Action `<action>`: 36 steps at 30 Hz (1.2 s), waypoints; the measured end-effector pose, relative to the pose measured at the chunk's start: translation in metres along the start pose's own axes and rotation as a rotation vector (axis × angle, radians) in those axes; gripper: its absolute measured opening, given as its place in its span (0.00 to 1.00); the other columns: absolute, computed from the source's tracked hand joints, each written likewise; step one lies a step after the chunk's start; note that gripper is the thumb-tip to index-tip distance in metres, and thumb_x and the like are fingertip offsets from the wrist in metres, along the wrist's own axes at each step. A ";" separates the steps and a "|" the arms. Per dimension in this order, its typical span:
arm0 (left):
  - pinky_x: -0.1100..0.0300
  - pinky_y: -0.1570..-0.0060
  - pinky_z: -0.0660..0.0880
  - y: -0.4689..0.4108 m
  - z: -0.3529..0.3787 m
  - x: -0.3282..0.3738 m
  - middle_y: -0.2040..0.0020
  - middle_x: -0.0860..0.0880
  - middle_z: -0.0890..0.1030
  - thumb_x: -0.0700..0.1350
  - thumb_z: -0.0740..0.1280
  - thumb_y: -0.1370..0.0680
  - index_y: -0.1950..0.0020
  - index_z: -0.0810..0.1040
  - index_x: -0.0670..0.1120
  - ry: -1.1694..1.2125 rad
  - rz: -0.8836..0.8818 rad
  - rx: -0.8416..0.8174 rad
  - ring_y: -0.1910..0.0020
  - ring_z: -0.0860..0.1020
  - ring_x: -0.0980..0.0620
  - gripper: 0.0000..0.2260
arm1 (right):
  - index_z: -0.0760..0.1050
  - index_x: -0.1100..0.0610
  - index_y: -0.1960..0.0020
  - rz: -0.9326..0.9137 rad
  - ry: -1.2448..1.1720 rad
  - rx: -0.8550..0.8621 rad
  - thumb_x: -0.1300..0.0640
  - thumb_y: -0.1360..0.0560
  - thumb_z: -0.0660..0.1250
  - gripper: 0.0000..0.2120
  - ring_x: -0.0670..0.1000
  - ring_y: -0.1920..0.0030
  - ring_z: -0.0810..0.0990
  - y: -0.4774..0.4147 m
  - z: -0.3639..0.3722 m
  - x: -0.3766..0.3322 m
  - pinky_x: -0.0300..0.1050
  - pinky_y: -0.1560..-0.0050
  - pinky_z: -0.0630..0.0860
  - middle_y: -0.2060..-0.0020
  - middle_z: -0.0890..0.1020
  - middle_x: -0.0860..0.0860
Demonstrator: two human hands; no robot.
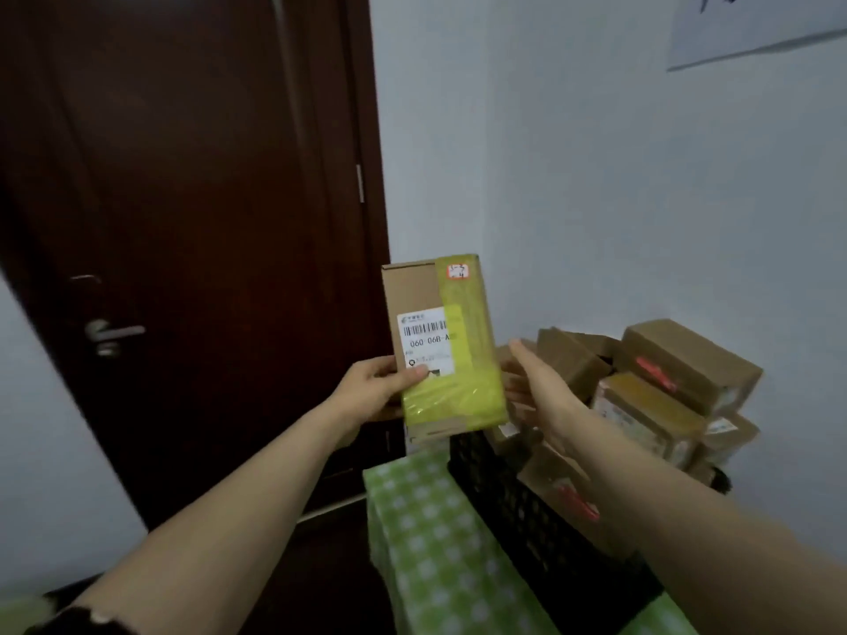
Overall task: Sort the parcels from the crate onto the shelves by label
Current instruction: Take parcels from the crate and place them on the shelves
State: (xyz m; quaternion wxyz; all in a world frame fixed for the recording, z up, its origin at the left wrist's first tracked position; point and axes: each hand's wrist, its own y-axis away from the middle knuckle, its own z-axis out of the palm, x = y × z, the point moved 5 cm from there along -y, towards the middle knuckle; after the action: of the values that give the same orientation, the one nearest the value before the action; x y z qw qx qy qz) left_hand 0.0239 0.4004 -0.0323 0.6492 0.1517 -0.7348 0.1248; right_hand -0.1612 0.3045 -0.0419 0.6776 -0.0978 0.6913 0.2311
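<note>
I hold up a cardboard parcel [440, 341] wrapped in yellow-green tape, with a white barcode label and a small red-edged sticker at its top. My left hand [378, 389] grips its lower left edge, thumb across the label. My right hand [538, 382] is beside the parcel's right edge, fingers straight; whether it touches the parcel is unclear. Below and to the right stands a black plastic crate [527, 511] heaped with several brown cardboard parcels [678, 359].
The crate rests on a surface covered by a green-and-white checked cloth [426, 520]. A dark brown door [183, 222] with a metal handle [112, 334] fills the left. White walls meet in a corner behind the crate. A paper sheet [751, 25] hangs top right.
</note>
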 end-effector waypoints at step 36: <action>0.52 0.48 0.79 0.133 -0.270 -0.015 0.50 0.48 0.85 0.50 0.72 0.29 0.48 0.81 0.47 0.111 -0.058 0.378 0.48 0.82 0.49 0.12 | 0.73 0.61 0.36 -0.196 0.152 -0.589 0.65 0.28 0.71 0.21 0.53 0.45 0.81 0.027 0.308 0.004 0.47 0.41 0.77 0.46 0.82 0.56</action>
State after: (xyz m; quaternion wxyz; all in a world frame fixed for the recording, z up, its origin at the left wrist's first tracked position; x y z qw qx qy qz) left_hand 0.2223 0.6265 -0.0117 0.6521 0.2849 -0.6566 0.2502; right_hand 0.1007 0.4681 -0.0335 0.5856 -0.3728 0.6307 0.3469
